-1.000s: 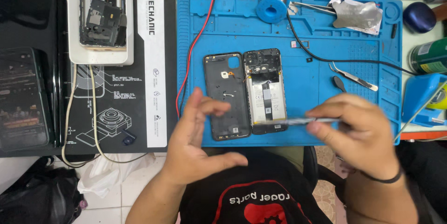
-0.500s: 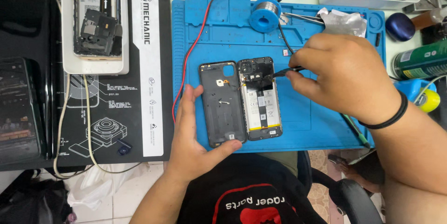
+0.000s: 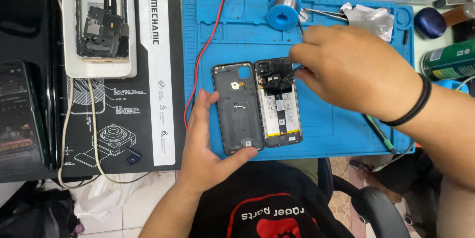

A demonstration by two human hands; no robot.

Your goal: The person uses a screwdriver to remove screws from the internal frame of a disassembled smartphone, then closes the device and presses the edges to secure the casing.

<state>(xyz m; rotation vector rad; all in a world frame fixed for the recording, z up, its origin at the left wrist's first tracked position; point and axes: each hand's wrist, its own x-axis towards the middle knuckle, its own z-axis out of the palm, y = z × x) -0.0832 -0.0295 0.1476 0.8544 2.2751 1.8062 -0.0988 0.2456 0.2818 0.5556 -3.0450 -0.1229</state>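
An opened phone (image 3: 278, 103) with its battery showing lies on the blue work mat (image 3: 341, 124), and its removed black back cover (image 3: 237, 109) lies just left of it. My left hand (image 3: 208, 141) rests open against the cover's left and lower edge, fingers spread. My right hand (image 3: 354, 72) hovers over the phone's upper right, pinching a thin dark tool (image 3: 289, 73) whose tip touches the phone's top section near the camera.
A solder spool (image 3: 283, 10), tweezers (image 3: 324, 14) and crumpled foil (image 3: 372, 18) lie at the mat's far edge. A red wire (image 3: 208, 45) crosses the mat. Another dismantled phone (image 3: 101, 18) sits on a white tray at the left, a dark phone (image 3: 20, 114) further left, a green can (image 3: 448, 60) at right.
My right hand moved from the mat's near right up over the phone's top, bringing the tool tip onto it. My left hand lowered and settled against the back cover.
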